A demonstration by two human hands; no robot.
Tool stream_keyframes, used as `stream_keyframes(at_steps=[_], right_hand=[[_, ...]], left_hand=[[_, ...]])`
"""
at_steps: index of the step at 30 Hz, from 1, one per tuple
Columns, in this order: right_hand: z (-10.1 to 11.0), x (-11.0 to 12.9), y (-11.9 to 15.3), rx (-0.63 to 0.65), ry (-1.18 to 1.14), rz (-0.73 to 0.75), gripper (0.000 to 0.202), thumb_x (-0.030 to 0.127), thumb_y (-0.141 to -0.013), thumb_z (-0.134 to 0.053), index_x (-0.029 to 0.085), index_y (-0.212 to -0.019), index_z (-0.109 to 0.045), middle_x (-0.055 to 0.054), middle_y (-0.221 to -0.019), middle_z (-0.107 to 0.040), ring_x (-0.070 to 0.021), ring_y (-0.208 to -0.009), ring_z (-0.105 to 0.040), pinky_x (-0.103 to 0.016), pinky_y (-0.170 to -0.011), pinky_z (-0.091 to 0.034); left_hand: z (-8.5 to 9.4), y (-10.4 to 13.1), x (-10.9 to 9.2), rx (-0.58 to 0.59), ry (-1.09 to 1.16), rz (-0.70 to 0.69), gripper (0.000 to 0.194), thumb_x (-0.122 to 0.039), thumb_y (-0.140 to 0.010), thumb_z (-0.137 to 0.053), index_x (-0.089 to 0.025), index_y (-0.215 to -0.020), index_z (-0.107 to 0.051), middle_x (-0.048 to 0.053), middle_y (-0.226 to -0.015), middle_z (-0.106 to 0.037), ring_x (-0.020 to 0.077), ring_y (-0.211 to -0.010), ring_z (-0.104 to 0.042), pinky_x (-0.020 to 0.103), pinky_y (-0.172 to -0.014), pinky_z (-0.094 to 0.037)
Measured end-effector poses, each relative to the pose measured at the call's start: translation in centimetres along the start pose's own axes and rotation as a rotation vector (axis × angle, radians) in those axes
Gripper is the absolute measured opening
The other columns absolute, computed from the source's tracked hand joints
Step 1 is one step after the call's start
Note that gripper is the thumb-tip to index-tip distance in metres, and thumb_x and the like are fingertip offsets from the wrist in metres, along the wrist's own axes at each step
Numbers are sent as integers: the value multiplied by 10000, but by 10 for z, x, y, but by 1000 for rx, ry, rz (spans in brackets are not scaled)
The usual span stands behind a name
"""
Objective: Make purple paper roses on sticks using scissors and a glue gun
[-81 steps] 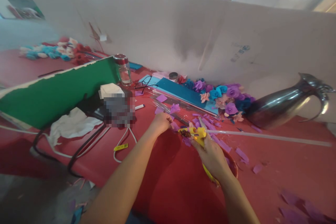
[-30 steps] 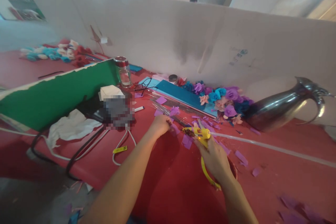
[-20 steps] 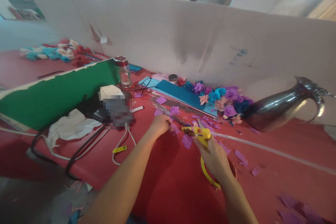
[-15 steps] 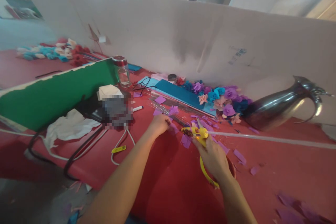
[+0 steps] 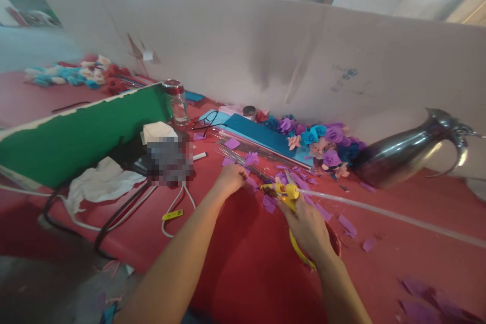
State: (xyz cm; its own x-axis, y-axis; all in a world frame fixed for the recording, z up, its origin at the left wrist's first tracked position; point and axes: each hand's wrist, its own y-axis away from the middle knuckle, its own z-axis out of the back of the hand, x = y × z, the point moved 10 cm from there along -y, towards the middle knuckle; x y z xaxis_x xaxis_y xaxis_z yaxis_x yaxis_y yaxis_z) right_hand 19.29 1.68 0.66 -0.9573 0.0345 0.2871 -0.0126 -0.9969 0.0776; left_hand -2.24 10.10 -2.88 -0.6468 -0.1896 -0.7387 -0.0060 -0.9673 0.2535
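Observation:
My right hand [image 5: 309, 228] is wrapped round a yellow glue gun [image 5: 291, 192]. From the back of the gun a long clear glue stick [image 5: 364, 206] runs off to the right. Brown residue covers the gun's nozzle, which points left toward my left hand [image 5: 231, 181]. The left fingers are pinched on a piece of purple crepe paper [image 5: 251, 184], close to the nozzle. Under my right wrist is a round red container with a yellow rim [image 5: 299, 253], mostly hidden. Scissors [image 5: 289, 177] lie partly behind the gun among purple scraps [image 5: 322, 211].
Paper flowers [image 5: 330, 144] are heaped at the back beside a blue folder [image 5: 258, 134]. A metal jug [image 5: 402, 154] leans at the right. Left are a glass jar [image 5: 178, 106], eyeglasses [image 5: 207, 121], a green board [image 5: 83, 136] and cables [image 5: 125, 220]. A partition [image 5: 228, 45] stands behind.
The glue gun has shifted slightly left, and the far end of its glue stick has swung down toward the table. My left hand has hardly moved.

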Motion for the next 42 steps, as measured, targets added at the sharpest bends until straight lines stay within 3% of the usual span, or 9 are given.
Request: stream_keyframes(at_steps=[4, 8, 15, 28, 38, 42], right_hand=[[4, -7, -1, -27, -36, -46, 360, 453, -947, -396, 136, -1058, -524, -150, -876, -728, -298, -831, -696, -298, -600, -387], [2, 5, 2, -26, -103, 41, 338, 438, -943, -407, 148, -1055, -541, -137, -899, -730, -285, -853, -695, -300, -631, -410], [-3, 19, 6, 43, 14, 85, 354, 415, -942, -415, 123, -1066, -571, -159, -916, -728, -311, -870, -694, -336, -660, -432], [2, 19, 6, -4, 10, 99, 313, 416, -937, -434, 151, -997, -590, -135, -881, -732, -276, -827, -699, -305, -634, -429], [-1, 17, 5, -7, -63, 109, 341, 404, -923, -446, 147, -1107, -572, -131, -932, -732, -278, -840, -696, -308, -655, -436], [4, 8, 1, -26, -116, 82, 329, 421, -921, -442, 136, -989, -591, -139, -865, -728, -278, -819, -694, -297, -630, -417]], left_hand=[[0, -1, -1, -7, 8, -6, 145, -79, -506, -724, -176, -584, -650, -13, -578, -628, 151, -611, -580, 244, -569, -406], [1, -1, 0, -22, 26, -5, 155, -80, -505, -738, -171, -570, -631, -22, -547, -602, 141, -586, -558, 241, -551, -395], [1, 1, 1, -26, 56, 3, 168, -89, -498, -756, -165, -594, -641, -9, -588, -627, 153, -625, -572, 252, -588, -417], [-1, -2, 5, -34, 62, 9, 162, -69, -497, -741, -167, -590, -652, -9, -568, -623, 169, -650, -596, 262, -619, -439], [3, 2, 2, -47, 78, -9, 170, -76, -487, -746, -171, -583, -642, -27, -556, -593, 151, -635, -570, 246, -598, -416], [4, 4, 0, -45, 77, -13, 156, -89, -500, -726, -179, -525, -602, -38, -507, -553, 146, -608, -556, 241, -568, -395]])
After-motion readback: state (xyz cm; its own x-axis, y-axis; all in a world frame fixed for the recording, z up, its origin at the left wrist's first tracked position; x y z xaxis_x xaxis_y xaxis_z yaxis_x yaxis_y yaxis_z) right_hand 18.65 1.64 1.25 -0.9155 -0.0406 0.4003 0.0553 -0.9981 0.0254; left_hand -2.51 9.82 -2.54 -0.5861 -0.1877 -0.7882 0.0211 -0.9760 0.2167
